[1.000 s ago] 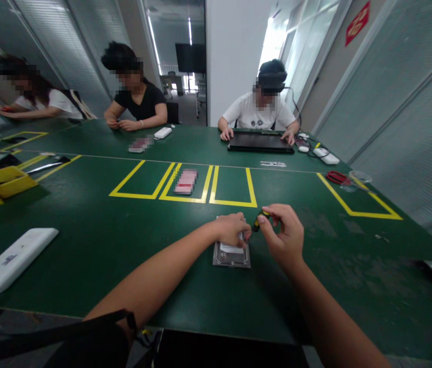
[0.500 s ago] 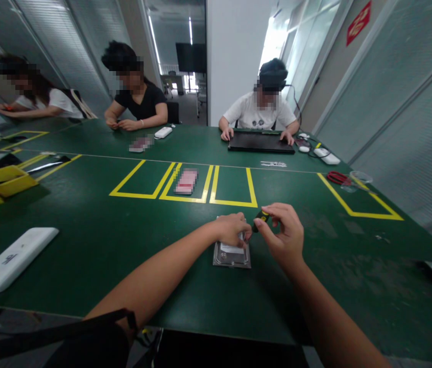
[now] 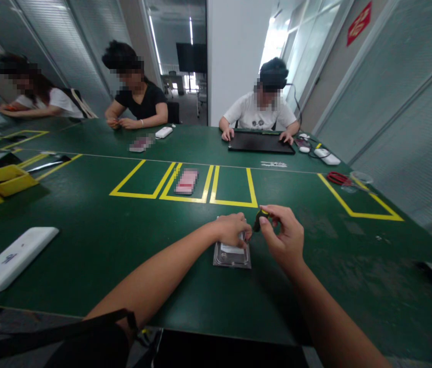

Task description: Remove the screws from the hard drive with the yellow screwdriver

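Note:
A silver hard drive [image 3: 233, 259] lies flat on the green table in front of me. My left hand [image 3: 233, 230] is closed over its far part and hides most of it. In my right hand [image 3: 284, 231], thumb and fingers pinch the black and yellow handle of a screwdriver [image 3: 260, 220], held tilted just right of the drive. Its tip is hidden by my left fingers, so I cannot tell whether it touches the drive.
Yellow tape marks [image 3: 185, 198] lie beyond my hands, with a pink phone [image 3: 186, 181] inside one. White power bank [image 3: 17, 260] at left; yellow bins [image 3: 13, 181] behind it. Red-handled tool [image 3: 338, 178] at right. A co-worker opposite holds a black panel [image 3: 261, 142].
The screwdriver handle has turned a little between my right fingers, and those fingers have shifted slightly. My left hand and the hard drive stay in place.

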Motion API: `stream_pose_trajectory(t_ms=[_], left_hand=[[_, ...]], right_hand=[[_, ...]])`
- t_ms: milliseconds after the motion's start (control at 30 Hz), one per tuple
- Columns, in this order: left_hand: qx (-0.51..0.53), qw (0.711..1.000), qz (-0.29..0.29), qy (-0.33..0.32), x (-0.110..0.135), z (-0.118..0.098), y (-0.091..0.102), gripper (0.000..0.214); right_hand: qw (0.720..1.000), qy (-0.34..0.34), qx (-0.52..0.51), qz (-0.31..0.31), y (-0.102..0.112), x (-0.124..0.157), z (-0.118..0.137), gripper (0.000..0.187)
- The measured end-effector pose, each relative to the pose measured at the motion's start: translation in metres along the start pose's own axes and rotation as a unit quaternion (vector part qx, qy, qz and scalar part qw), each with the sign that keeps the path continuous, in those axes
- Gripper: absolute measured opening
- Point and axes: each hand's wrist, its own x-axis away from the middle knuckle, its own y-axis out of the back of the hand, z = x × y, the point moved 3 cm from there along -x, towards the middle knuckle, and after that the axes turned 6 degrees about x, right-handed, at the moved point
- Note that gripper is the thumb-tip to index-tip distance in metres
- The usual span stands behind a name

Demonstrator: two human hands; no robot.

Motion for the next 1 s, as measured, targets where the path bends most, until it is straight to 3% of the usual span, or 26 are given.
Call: stream_pose_trajectory(t_ms=[600, 800, 1000], left_hand=[[0.006, 1.000, -0.008, 0.001, 0.002, -0.002, 0.003, 0.033], [0.010, 1.000, -0.007, 0.005, 0.004, -0.003, 0.004, 0.032], [0.011, 0.999, -0.029, -0.009, 0.004, 0.002, -0.002, 0.036]], right_hand=[[1.000, -0.009, -0.006, 0.007, -0.002, -0.001, -0.001, 0.018], [0.999, -0.043, -0.011, 0.011, -0.003, 0.005, -0.007, 0.037], [0.997, -0.070, -0.014, 0.034, -0.004, 0.009, -0.010, 0.039]])
